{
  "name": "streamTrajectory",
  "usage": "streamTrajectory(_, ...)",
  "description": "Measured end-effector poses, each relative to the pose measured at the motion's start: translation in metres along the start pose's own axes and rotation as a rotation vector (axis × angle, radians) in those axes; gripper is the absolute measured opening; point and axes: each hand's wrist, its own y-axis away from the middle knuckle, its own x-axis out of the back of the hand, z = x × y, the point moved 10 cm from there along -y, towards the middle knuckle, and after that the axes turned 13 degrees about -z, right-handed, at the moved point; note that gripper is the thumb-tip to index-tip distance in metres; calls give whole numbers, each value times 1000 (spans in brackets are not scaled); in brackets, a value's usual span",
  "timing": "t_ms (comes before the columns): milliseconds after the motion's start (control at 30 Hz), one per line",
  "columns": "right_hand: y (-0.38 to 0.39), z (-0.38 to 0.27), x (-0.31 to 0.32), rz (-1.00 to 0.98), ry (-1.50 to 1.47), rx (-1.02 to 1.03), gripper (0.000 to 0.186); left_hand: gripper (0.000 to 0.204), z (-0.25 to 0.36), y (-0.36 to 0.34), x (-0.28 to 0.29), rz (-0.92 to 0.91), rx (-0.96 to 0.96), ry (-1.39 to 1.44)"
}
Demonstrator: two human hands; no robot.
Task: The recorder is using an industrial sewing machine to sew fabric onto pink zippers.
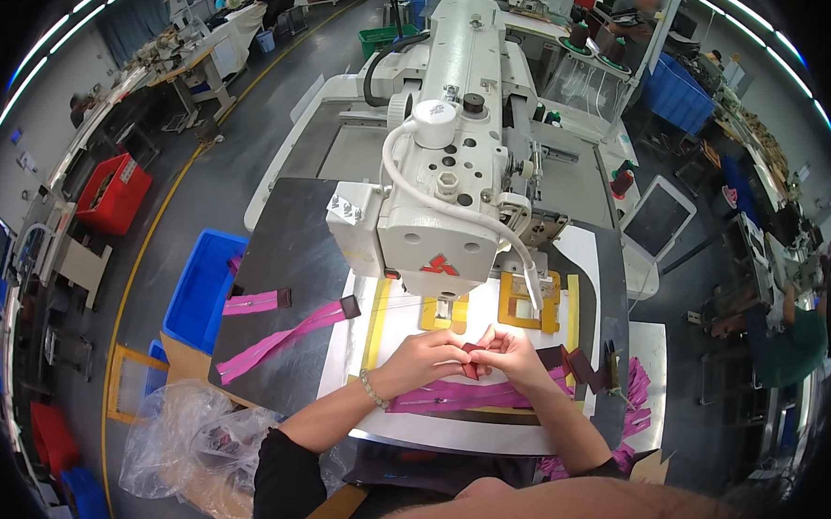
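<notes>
My left hand (427,356) and my right hand (514,359) meet in front of the sewing machine's head (440,237). Both are closed, pinching a small dark red fabric piece (471,367) between the fingertips; its exact shape is partly hidden. Below them a magenta zipper strip (451,396) lies across the white work plate, passing behind my right forearm. Two more magenta zipper strips, one long (284,339) and one short (252,303), rest on the dark table to the left, each with a dark end tab. Just beyond my fingers are yellow clamp frames (504,311).
A blue bin (205,281) stands left of the table, above crumpled clear plastic (201,441). Dark fabric pieces (581,367) and a pile of magenta strips (637,398) lie on the right. A tablet-like screen (659,216) stands beyond. Another person (792,340) is at far right.
</notes>
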Motion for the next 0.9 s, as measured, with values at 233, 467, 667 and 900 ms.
streamTrajectory(233, -4, 11, 10, 96, -22, 134, 10, 19, -15, 2, 2, 16, 177, 99)
streamTrajectory(467, -9, 14, -1, 48, -102, 122, 30, 13, -59, 16, 8, 153, 445, 435)
streamTrajectory(667, -8, 20, -5, 70, -173, 75, 42, 15, -48, 7, 17, 162, 352, 248)
streamTrajectory(900, -6, 20, -4, 127, -92, 146, 30, 14, -47, 10, 18, 200, 388, 241)
